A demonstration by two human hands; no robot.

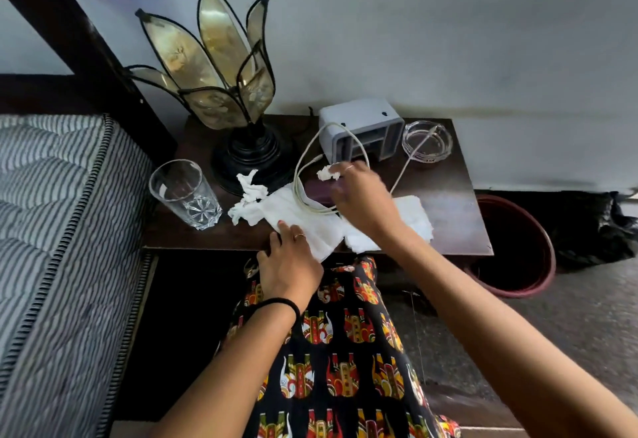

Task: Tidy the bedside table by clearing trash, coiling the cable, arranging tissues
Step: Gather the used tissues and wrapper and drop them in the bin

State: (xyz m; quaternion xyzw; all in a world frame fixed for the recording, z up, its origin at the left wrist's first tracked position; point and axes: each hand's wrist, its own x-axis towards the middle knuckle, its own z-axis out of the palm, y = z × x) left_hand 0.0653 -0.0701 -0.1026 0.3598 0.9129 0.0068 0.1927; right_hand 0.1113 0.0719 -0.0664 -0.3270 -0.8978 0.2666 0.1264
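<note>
Judging from where I stood, the tidying had barely got going. Her right hand (359,196) was out over the middle of the bedside table (445,206), fingertips pinched closed on a small crumpled wad of tissue (324,173), which I took for the first bit of trash being lifted. Her left hand (288,261) lay flat at the near edge, fingers spread loosely and pressing down on a flat tissue (300,216), gripping nothing that I could see.

Most of the job looked left to do. The white cable (300,168) was uncoiled: one loop arched up against the grey box (362,126) at the back and came down across the flat tissue, passing under the right hand, while its other end trailed off into the glass ashtray (428,142). Another crumpled tissue (250,192) sat between the drinking glass (186,192) and the lamp (241,147), just beyond the left fingers. More tissue (414,220) lay under and to the right of the right wrist, unstacked. The bin (518,247) stood on the floor beside the table's right end, within reach of the right arm, I guessed.
</note>
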